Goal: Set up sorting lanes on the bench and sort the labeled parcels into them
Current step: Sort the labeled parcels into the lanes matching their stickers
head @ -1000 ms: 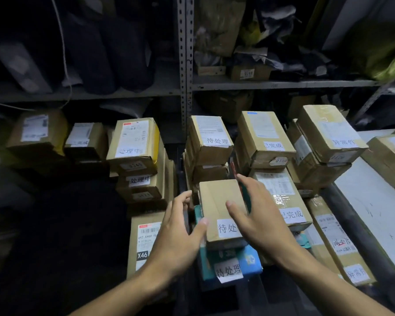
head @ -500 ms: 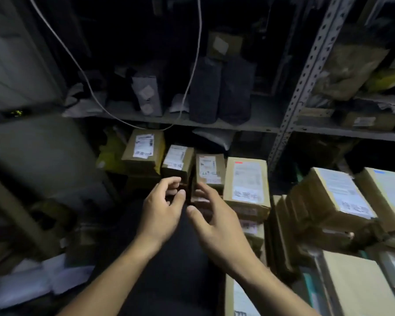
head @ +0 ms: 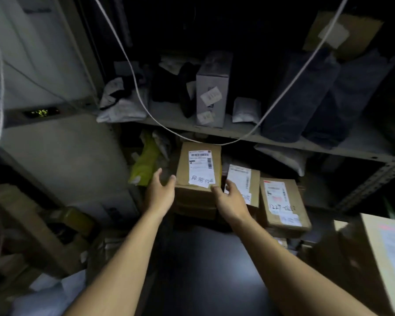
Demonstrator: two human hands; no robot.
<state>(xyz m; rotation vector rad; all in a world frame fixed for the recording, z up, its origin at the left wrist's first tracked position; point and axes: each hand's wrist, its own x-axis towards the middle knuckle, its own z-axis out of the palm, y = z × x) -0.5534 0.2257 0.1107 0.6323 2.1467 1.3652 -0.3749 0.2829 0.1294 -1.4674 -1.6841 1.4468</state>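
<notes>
My left hand (head: pixel 161 192) and right hand (head: pixel 229 199) are spread open, holding nothing, flanking the brown cardboard parcel with the white shipping label (head: pixel 197 173). It sits directly ahead between them, long axis running away from me. Left thumb touches its near-left corner; right fingertips reach its near-right edge, equally close.

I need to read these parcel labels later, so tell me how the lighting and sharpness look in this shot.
Head view: dim overall, the shelf recesses nearly black; the brightest patch falls on the cardboard parcel between the left hand and right hand, its barcode label legible but soft; handwriting on the neighbouring box is blurred; wide-angle bending curves the white cable and edges.
</notes>
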